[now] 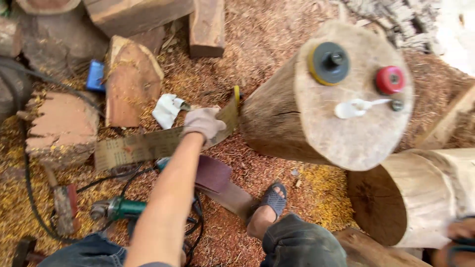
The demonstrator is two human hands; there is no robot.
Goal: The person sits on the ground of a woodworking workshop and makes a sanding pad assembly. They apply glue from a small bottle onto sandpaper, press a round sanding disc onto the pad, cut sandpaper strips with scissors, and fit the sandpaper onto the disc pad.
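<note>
Gloved left grip (204, 122) on near-level sandpaper strip (148, 146)

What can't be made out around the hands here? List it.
- Right hand: outside the head view, not seen.
- Gloved left hand: its palm hides how it grips the long tan sandpaper strip.
- Green angle grinder: partly covered by the forearm.
- Round log top: motion-blurred; small white item unclear.

Wood, cloth, abrasive paper and plastic over a floor of sawdust.

I see my left hand (204, 122) in a matt, woven cloth glove on a strip of gritty tan sandpaper (148, 144). The log (341, 123) shows a pale, smooth sawn end and rough bark. On it lie a glossy red plastic knob (389, 80) and a matt dark disc (329, 63). The grinder (118, 208) looks like green plastic and dull metal.
</note>
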